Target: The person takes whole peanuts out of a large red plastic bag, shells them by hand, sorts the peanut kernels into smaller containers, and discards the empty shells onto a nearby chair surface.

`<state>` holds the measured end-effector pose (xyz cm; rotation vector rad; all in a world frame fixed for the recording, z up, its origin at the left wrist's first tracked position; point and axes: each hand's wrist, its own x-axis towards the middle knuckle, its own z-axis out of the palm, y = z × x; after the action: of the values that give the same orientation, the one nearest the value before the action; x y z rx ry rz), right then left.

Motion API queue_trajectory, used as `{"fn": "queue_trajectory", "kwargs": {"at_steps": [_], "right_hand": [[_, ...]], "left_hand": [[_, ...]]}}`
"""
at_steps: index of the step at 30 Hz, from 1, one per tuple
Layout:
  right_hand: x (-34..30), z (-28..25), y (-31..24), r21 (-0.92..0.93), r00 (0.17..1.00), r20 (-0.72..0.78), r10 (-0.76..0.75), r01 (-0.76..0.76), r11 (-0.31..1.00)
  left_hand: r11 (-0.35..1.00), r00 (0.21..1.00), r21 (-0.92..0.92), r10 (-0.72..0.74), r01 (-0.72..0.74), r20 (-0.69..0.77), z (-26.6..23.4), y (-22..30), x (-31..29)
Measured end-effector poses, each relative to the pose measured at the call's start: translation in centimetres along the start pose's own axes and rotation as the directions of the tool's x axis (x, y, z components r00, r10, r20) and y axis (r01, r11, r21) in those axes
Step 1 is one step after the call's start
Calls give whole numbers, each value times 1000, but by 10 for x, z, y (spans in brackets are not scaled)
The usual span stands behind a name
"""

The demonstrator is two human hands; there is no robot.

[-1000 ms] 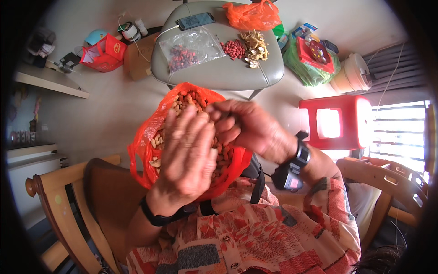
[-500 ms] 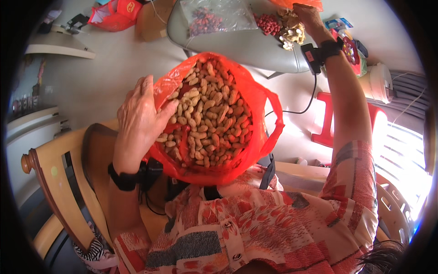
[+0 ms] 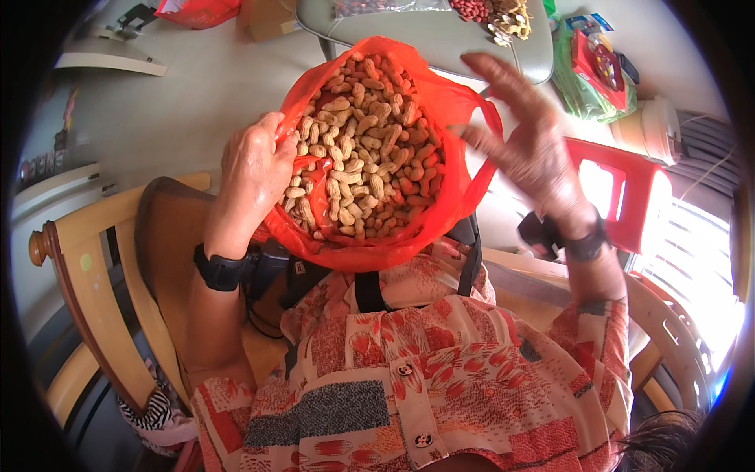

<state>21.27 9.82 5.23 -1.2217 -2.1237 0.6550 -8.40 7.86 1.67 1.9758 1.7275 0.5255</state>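
Observation:
A red plastic bag (image 3: 346, 256) full of unshelled peanuts (image 3: 362, 149) sits open in front of my body. My left hand (image 3: 255, 169) is closed on the left side of the bag's rim, thumb over the edge. To the right of the bag, my right hand (image 3: 539, 149) is in the air with fingers apart and nothing in them. It is close to the bag's looped right handle (image 3: 489, 134). A fold of red plastic shows among the peanuts on the left side.
Beyond the bag stands a grey seat (image 3: 409, 43) with a clear plastic bag (image 3: 385, 6), red peanut kernels (image 3: 470, 9) and empty shells (image 3: 513, 17). A red stool (image 3: 609, 169) and a green bag (image 3: 568, 82) are at the right. A wooden chair back (image 3: 86, 275) rises at the left.
My right hand has come back from the shell pile on the grey seat to beside the bag. The view has tilted lower; my left hand has tightened on the bag's rim.

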Motion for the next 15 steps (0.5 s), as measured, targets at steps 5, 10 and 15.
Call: {"fn": "queue_trajectory", "kwargs": {"at_steps": [5,10,15], "right_hand": [[-48,25,-7,-27,944,5,330,-330,944],[-65,16,-10,239,916,-50,398,-376,895],[-70,-14,-36,442,825,-39,564,-492,750]], "left_hand": [[992,996,-113,39,-48,-80,7,8,-14],[856,992,-516,-84,25,-91,-4,14,-33],[652,979,-751,-200,100,-43,-33,29,-52]]}}
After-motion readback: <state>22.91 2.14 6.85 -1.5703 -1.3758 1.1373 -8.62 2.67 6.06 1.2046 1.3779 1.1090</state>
